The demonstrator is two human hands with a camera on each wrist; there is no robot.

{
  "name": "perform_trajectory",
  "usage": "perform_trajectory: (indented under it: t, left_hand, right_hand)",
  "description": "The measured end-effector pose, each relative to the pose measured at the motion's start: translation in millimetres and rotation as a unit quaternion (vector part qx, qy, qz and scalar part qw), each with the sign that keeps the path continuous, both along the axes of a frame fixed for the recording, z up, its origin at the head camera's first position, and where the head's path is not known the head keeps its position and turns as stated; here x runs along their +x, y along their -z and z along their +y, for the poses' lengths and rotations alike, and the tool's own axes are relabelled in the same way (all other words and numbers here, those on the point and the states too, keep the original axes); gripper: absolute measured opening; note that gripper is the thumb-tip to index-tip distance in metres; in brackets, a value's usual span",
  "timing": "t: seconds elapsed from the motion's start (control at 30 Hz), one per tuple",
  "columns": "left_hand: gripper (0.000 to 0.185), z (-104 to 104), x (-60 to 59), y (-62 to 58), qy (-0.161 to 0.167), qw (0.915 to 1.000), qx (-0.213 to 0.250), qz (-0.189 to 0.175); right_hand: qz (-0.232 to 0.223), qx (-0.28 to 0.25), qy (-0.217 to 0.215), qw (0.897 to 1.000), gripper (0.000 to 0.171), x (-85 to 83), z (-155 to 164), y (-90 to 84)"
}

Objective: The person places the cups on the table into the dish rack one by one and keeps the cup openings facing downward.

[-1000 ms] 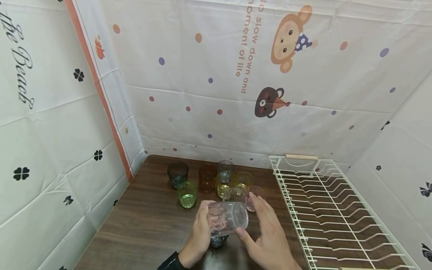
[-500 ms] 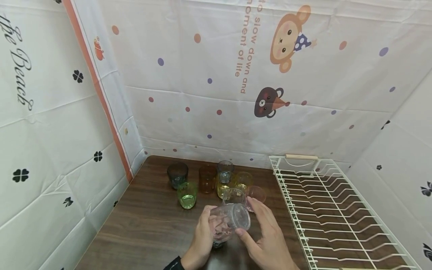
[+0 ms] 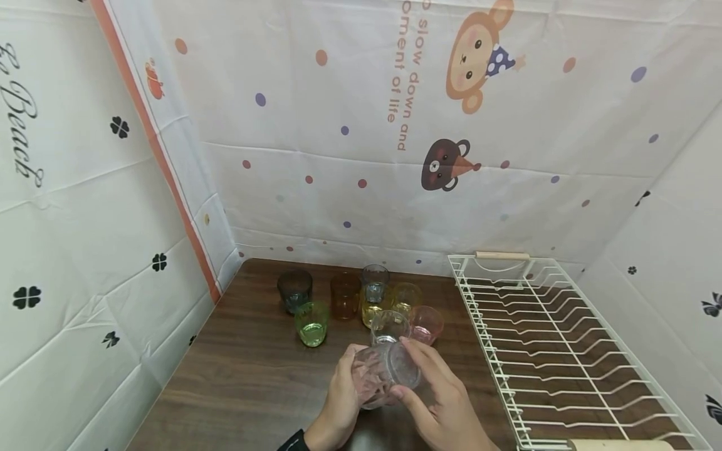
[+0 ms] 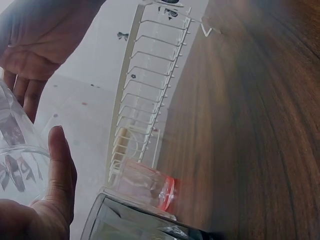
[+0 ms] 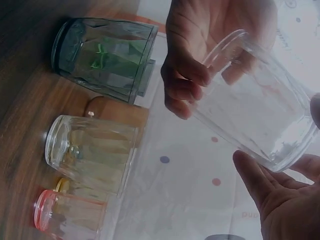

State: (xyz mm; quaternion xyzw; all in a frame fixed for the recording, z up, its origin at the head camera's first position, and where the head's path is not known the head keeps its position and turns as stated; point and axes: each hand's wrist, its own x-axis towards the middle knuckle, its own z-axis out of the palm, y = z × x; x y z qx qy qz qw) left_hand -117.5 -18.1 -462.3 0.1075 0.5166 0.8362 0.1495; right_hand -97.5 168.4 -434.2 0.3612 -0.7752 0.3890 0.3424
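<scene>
Clear glass (image 3: 386, 374): lying tilted in the air above the table (image 3: 242, 382) — near the 7 tumblers.
Left hand (image 3: 341, 401): fingers curling around its mouth end.
Right hand (image 3: 445, 407): thumb and fingers pinching its base — rack (image 3: 564, 351) beside.

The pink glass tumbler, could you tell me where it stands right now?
In the head view the pink glass tumbler stands on the brown wooden table, right of the clear tumbler, left of the white wire rack.

Clear faceted glass (image 3: 386, 374) tilted sideways, held above the table.
</scene>
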Motion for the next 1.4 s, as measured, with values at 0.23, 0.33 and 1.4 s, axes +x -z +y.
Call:
perform_trajectory:
  t: [0.23,0.33,1.4]
  left_hand:
    - [0.048,0.4,0.1,1.3,0.003,1.0000,0.003,0.001]
    - [0.047,1.9,-0.1,1.1,-0.005,1.0000,0.005,0.002]
    - [0.045,1.4,3.3,0.9,0.020,0.9993,-0.026,0.014]
  right_hand:
    - [0.000,0.011,0.008,1.000,0.061,2.9,0.1,-1.7]
    - [0.005,0.012,0.011,1.000,0.061,3.7,1.0,-1.7]
    - [0.006,0.053,0.031,0.998,0.062,15.4,13.7,-5.1]
